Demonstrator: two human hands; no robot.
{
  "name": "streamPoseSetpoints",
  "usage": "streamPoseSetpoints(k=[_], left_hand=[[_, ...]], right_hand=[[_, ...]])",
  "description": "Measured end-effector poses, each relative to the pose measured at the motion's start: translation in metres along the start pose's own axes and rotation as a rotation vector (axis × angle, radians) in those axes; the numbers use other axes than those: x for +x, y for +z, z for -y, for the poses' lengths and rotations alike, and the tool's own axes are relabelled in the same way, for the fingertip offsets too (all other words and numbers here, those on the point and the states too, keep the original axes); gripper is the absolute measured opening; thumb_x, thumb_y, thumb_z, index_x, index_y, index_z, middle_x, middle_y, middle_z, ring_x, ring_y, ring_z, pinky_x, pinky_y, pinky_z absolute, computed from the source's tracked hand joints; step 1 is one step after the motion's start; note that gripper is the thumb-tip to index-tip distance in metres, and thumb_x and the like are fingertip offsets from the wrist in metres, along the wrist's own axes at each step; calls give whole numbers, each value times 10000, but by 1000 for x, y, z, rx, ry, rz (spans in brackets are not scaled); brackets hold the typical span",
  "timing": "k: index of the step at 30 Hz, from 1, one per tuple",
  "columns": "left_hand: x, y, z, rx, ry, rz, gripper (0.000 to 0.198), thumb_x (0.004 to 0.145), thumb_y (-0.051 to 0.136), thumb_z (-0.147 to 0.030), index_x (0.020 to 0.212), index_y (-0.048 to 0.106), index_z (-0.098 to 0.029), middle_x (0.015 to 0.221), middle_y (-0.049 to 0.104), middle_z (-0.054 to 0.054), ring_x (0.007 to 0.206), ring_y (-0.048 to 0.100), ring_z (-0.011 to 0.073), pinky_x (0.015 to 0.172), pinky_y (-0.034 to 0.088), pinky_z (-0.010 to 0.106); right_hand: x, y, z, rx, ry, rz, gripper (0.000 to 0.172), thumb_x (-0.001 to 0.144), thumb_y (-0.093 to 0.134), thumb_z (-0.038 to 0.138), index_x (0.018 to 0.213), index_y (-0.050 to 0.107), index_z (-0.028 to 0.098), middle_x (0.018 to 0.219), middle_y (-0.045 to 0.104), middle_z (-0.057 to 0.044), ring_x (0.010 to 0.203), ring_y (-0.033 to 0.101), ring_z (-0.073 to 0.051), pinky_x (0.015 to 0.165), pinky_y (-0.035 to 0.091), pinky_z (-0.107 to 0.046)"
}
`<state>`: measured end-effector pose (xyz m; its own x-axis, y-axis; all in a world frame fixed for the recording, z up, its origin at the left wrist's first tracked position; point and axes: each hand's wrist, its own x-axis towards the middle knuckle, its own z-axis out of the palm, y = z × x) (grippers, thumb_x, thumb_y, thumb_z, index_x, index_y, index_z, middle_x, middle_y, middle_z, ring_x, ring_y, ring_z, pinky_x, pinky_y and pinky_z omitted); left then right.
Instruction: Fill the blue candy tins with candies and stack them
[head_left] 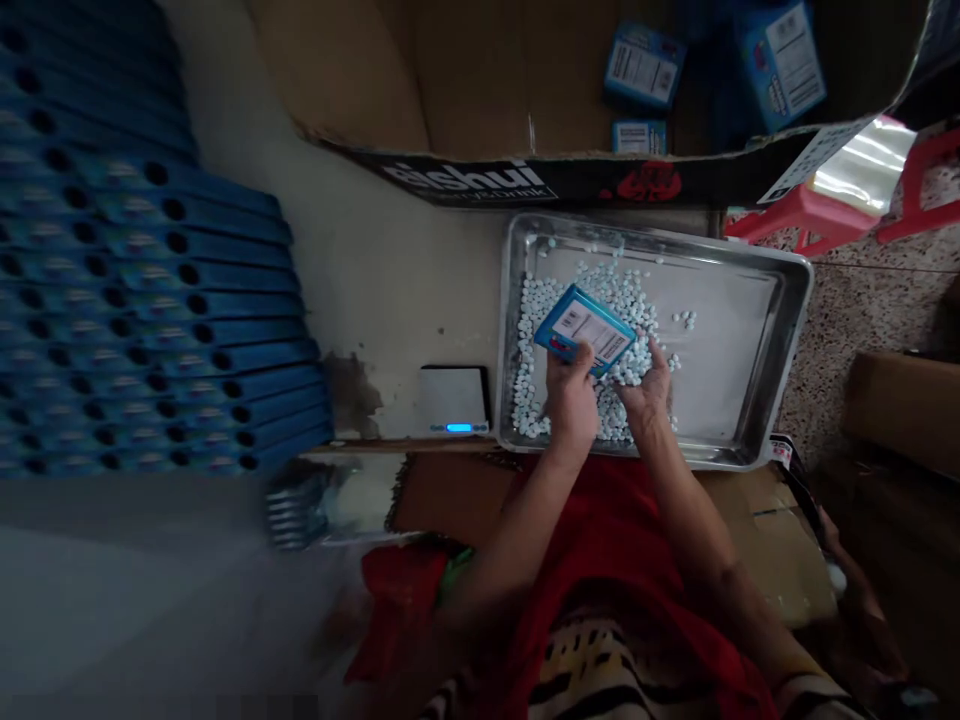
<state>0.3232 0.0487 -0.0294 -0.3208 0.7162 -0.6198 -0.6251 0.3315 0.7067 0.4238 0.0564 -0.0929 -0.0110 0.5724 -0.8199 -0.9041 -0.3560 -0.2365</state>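
My left hand (574, 390) grips a blue box (589, 328) with a white printed label and barcode, holding it tilted over a metal tray. The thumb presses on the label side. Cupped at the box's lower right end, my right hand (646, 392) holds small pale-blue candies (634, 362) in its palm and fingers. Many more loose candies (534, 300) cover the left half of the metal tray (796, 300), with a few scattered toward its middle. Whether the box's end is open cannot be made out.
Left of the tray lies a small scale (454, 395) with a lit blue display. An open cardboard carton (480, 80) behind the tray holds several blue boxes (645, 65). Stacked blue packages (217, 270) fill the left side. A pink stool (840, 215) stands at the right.
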Motion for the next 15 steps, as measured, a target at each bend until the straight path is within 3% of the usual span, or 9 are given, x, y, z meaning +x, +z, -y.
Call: streamPoseSetpoints(k=[3,5,7,11,15], left_hand=[[17,-10,-31,-18,-297,-77,339,925,901,-470,1162,782,-258,1155,853,30,1102,813,226,934,620,323],[26,-13,-43,-6,-546,-143,271,971,853,-460,1133,776,-258,1011,841,11,905,807,200,834,604,322],[31,-12,-49,14,-698,-175,258,976,844,-465,1085,759,-248,878,802,-7,755,772,187,793,603,343],[27,-5,-50,37,-796,-183,267,935,879,-426,998,713,-227,753,736,-37,593,701,164,776,640,398],[25,-4,-48,64,-847,-173,215,934,862,-335,987,691,-217,731,731,-44,542,672,142,797,691,440]], right_hand=[[-12,5,21,37,56,-2,211,847,845,316,970,683,260,830,797,37,726,741,-159,761,681,-309],[-26,9,34,46,67,26,217,819,850,273,938,670,259,833,797,24,756,751,-162,706,660,-274],[-44,16,45,55,68,78,181,825,827,260,923,675,253,850,797,9,774,750,-167,680,653,-266],[-75,41,58,45,61,155,83,870,765,266,930,713,239,876,783,-12,738,711,-155,616,617,-240],[-81,68,56,11,-86,212,69,895,758,309,904,730,247,877,777,-7,821,736,-170,742,665,-283]])
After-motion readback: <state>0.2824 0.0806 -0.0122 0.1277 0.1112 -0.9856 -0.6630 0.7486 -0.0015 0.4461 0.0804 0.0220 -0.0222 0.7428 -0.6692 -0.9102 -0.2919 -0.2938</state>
